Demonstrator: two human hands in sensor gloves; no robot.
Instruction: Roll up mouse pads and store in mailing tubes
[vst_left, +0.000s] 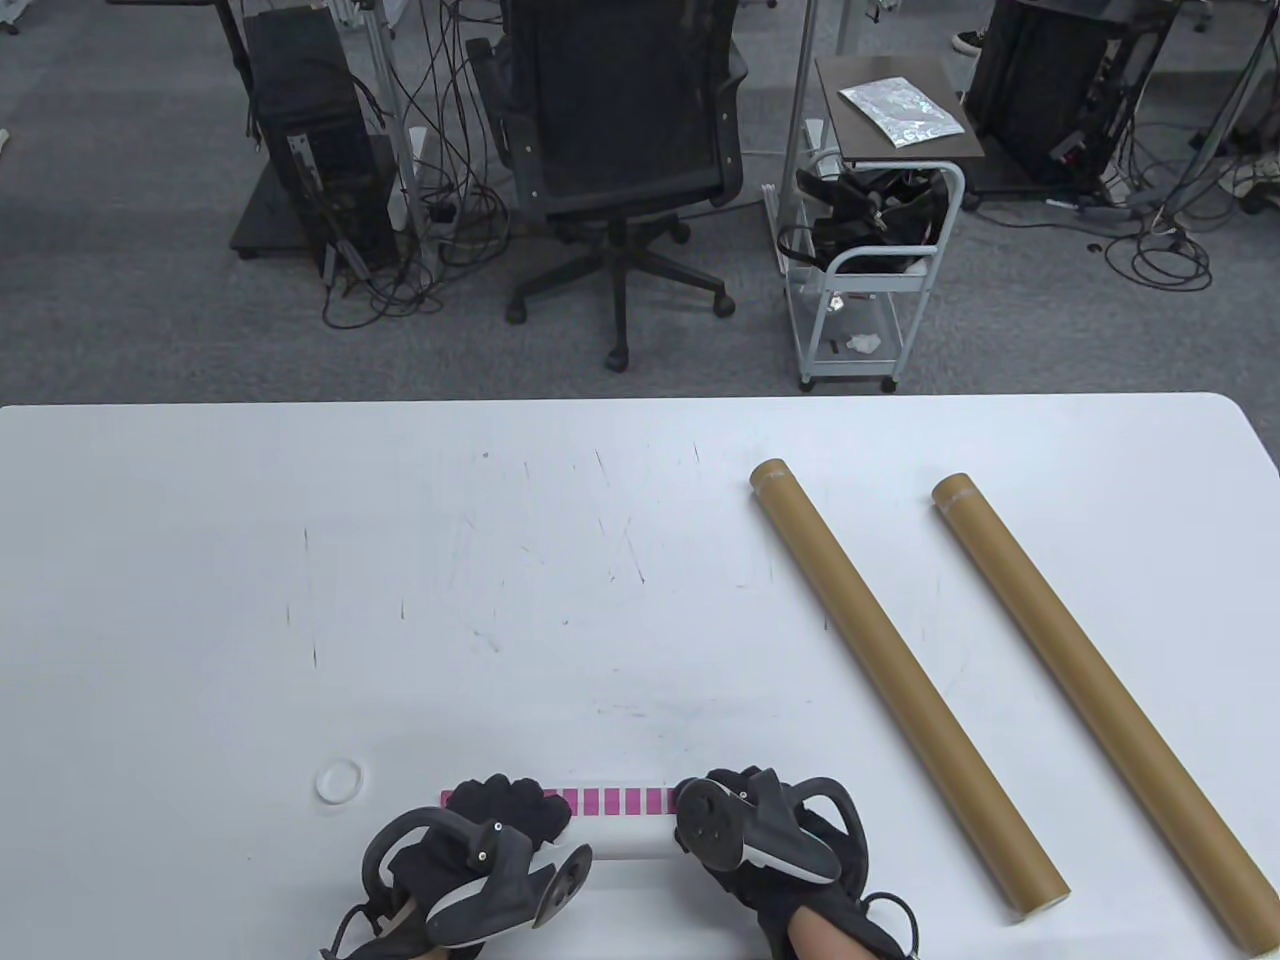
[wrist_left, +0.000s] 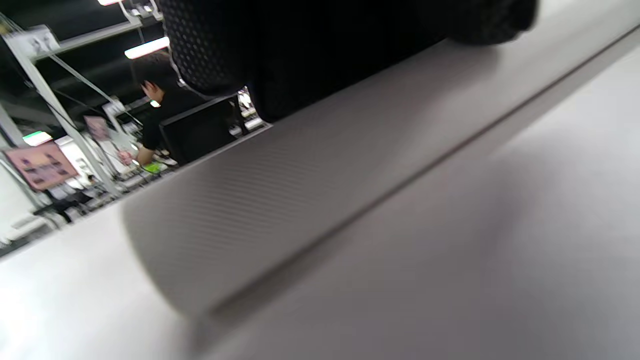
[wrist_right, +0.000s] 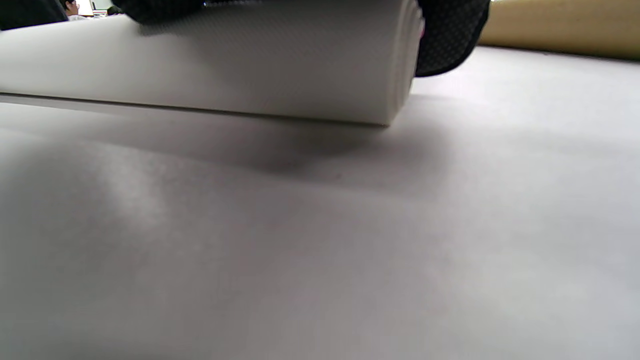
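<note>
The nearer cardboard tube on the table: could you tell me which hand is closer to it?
Right. The right hand is just left of that tube; the left hand lies farther left, past the rolled pad.

From the hands, the white table (vst_left: 400, 560) is open toward 12 and 10 o'clock. Toward 2 o'clock two long cardboard tubes (vst_left: 905, 685) lie in the way, and a small white ring (vst_left: 338, 781) sits at 9 o'clock.
</note>
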